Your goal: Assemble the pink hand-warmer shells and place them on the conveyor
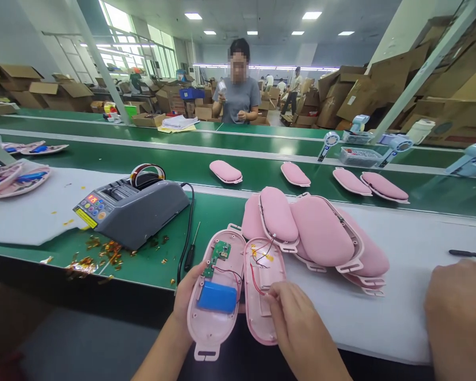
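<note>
My left hand (186, 299) holds an open pink oval shell half (212, 323) from its left edge; inside it lie a blue battery (217, 297) and a green circuit board (218, 253). Red and black wires run from it to a second pink shell half (259, 312) lying beside it. My right hand (297, 323) pinches at the inside of that second half near the red wire. Both halves hang over the near edge of the bench.
A pile of closed pink shells (321, 233) lies just behind on the white mat. A grey tape dispenser (133, 209) with its black cable and a small screwdriver (191, 251) stand left. Another person's hand (460, 312) is at right. A worker (238, 90) stands across the green conveyor.
</note>
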The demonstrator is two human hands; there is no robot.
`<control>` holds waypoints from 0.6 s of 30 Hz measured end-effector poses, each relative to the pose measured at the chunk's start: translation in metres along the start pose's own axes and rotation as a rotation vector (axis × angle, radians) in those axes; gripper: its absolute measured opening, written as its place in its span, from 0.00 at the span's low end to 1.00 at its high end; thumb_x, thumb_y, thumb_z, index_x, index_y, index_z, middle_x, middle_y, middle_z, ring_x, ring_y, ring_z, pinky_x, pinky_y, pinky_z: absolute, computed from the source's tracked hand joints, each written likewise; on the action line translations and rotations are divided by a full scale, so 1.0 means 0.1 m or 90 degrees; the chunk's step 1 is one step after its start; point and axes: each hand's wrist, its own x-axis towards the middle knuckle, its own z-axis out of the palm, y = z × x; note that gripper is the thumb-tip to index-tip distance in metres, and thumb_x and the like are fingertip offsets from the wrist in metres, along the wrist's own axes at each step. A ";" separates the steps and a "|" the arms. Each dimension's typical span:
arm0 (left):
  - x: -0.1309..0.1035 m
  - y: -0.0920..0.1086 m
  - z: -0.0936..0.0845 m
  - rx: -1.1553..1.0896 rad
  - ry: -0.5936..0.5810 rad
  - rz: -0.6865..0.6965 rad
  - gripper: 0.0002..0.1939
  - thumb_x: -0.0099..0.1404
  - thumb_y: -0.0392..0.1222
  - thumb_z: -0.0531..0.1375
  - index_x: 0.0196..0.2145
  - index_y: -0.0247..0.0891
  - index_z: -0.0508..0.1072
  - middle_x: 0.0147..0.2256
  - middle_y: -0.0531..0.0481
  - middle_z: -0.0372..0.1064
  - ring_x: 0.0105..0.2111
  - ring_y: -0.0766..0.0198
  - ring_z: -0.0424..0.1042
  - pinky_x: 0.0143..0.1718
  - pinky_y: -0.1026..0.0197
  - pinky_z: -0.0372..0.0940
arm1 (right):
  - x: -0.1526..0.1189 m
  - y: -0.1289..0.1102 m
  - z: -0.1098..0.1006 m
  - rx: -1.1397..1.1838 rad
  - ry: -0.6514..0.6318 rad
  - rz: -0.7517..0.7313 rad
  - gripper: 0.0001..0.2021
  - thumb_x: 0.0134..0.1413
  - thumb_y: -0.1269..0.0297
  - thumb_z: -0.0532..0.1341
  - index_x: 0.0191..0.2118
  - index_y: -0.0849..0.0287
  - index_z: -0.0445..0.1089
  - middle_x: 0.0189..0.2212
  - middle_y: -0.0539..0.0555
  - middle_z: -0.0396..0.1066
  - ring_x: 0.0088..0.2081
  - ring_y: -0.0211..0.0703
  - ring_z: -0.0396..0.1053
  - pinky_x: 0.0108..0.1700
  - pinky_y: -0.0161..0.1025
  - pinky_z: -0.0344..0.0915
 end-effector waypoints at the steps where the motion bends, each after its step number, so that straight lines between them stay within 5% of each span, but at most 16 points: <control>1: 0.00 0.00 0.00 0.003 -0.002 0.002 0.18 0.60 0.51 0.59 0.36 0.33 0.80 0.29 0.42 0.78 0.39 0.47 0.76 0.49 0.45 0.64 | 0.02 -0.03 -0.01 0.026 -0.013 0.022 0.11 0.66 0.65 0.47 0.31 0.55 0.59 0.23 0.49 0.66 0.25 0.41 0.65 0.27 0.37 0.58; 6: -0.01 -0.03 0.00 0.025 -0.021 0.020 0.18 0.62 0.49 0.58 0.37 0.33 0.80 0.31 0.42 0.78 0.42 0.47 0.75 0.51 0.45 0.63 | 0.19 -0.19 -0.12 0.254 -0.113 0.135 0.11 0.64 0.63 0.49 0.40 0.54 0.68 0.33 0.50 0.73 0.35 0.40 0.70 0.36 0.35 0.63; 10: 0.00 -0.06 -0.05 0.037 -0.040 0.047 0.17 0.63 0.47 0.58 0.39 0.32 0.79 0.32 0.42 0.78 0.42 0.47 0.75 0.52 0.46 0.62 | 0.43 -0.27 -0.20 0.445 -0.206 0.242 0.06 0.55 0.63 0.57 0.33 0.55 0.72 0.31 0.49 0.73 0.35 0.40 0.69 0.38 0.34 0.64; 18: 0.03 -0.12 0.01 0.060 -0.038 0.062 0.19 0.62 0.48 0.58 0.43 0.31 0.77 0.39 0.39 0.76 0.43 0.47 0.73 0.50 0.48 0.63 | 0.50 -0.23 -0.11 0.419 -0.194 0.220 0.08 0.61 0.66 0.48 0.31 0.56 0.60 0.23 0.47 0.66 0.25 0.38 0.64 0.30 0.35 0.59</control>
